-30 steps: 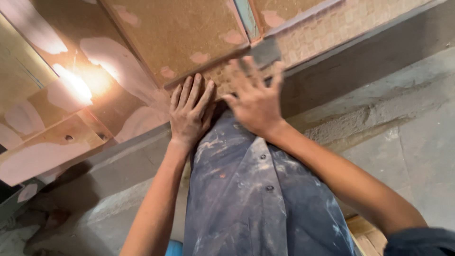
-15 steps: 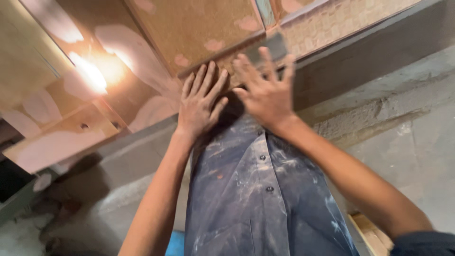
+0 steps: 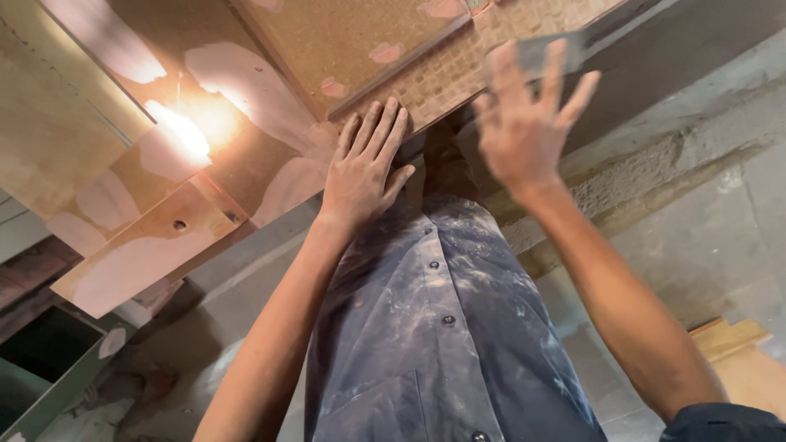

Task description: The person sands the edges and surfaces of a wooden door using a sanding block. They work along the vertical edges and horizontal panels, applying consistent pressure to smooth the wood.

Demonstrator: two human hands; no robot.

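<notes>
My left hand [image 3: 360, 176] lies flat, fingers released, on the patched board [image 3: 270, 155] (sanding step, I judge). Right hand [image 3: 528, 123] hovers spread, grasping nothing; next needs firm contact.

From my feed I see a brown particle-board panel [image 3: 246, 131] as the carrying surface, patched with pale pink filler and lit by a bright glare on its left part. A raised board [image 3: 344, 41] with a speckled face lies directly on it, and next to that a strip with a small square grid pattern [image 3: 458, 69]. My left hand [image 3: 360, 172] lies flat at the panel's edge, fingers [image 3: 381, 131] reaching onto the grid strip. Below runs a grey concrete ledge [image 3: 655, 172] and the floor [image 3: 720, 245].
</notes>
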